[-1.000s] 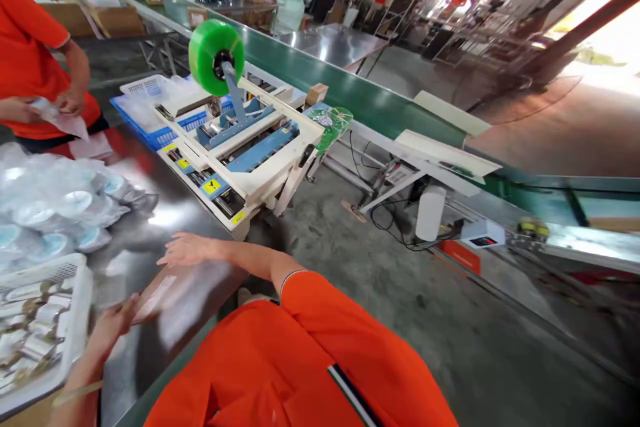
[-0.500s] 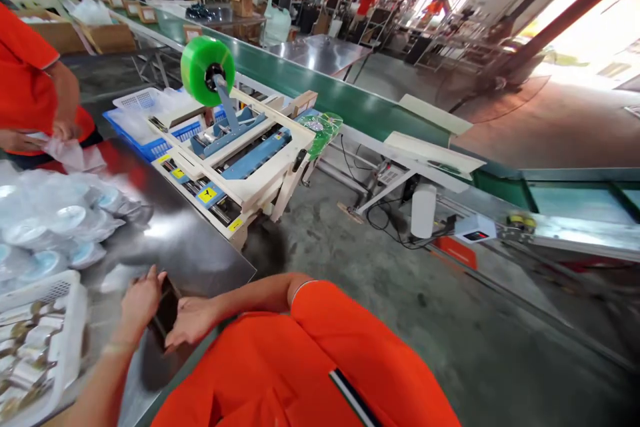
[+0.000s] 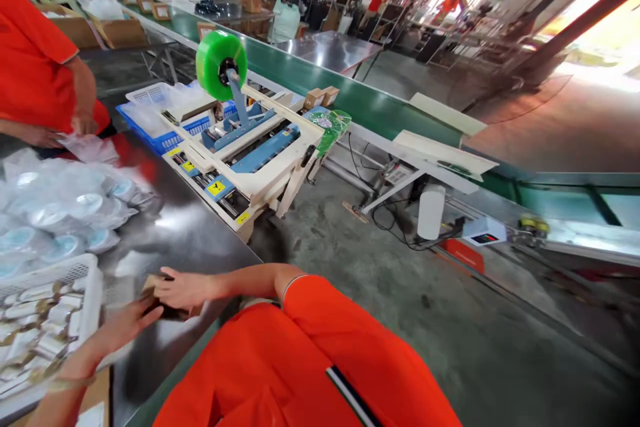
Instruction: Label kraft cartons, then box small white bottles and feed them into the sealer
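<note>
A small brown cardboard box (image 3: 151, 282) is at the near edge of the metal table (image 3: 200, 243), partly covered by my hands. My left hand (image 3: 123, 328) holds its left side, fingers pointing right. Across the top of the box lies my right hand (image 3: 183, 288), gripping it from the right. A white basket (image 3: 94, 290) of small wrapped cylinders (image 3: 53, 343) stands left of my hands. Behind the basket, several round items in clear plastic bags (image 3: 57, 217) are piled up.
A tape machine with a green roll (image 3: 221, 65) stands beyond the table, beside a green conveyor (image 3: 370, 101). A co-worker's hand (image 3: 84, 121) handles plastic at the far left. Flat cardboard (image 3: 95, 400) shows at the bottom left.
The box has turned between my hands and now shows a light brown end. My right hand has moved up onto it, and my left hand has shifted down and left. The view has shifted slightly.
</note>
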A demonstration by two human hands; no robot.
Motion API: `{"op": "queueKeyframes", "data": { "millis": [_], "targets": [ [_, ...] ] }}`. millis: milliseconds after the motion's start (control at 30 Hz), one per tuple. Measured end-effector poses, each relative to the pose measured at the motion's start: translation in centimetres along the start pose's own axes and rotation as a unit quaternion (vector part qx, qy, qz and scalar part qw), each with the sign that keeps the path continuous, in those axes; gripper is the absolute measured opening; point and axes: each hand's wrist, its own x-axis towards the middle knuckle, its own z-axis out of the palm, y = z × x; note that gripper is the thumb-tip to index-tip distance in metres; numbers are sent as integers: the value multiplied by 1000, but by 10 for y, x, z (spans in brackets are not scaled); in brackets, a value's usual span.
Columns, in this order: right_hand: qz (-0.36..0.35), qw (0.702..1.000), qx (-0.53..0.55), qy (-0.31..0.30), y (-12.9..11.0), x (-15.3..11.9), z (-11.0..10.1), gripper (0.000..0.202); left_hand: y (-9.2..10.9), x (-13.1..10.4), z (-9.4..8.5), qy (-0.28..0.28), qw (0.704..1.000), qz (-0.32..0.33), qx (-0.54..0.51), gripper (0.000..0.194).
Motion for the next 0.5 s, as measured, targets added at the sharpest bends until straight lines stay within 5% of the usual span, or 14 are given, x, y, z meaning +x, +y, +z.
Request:
{"op": "queueKeyframes", "data": {
  "millis": [67, 167, 233, 367, 500],
  "targets": [
    [109, 992, 53, 28, 21, -5, 0, 31, -3, 5, 2, -12, 999, 1, -44, 7],
    [294, 938, 185, -12, 36, 2, 6, 42, -3, 14, 23, 63, 998, -31, -12, 8],
    [307, 924, 226, -42, 28, 8, 12, 68, -6, 14, 45, 170, 984, -52, 16, 22],
    [270, 942, 196, -47, -19, 1, 21, 119, -1, 0, 86, 373, 914, -163, -8, 60],
    [288, 920, 240, -110, -39, -18, 22, 106, 16, -4, 97, 390, 880, -161, -220, 91]
  ]
}}
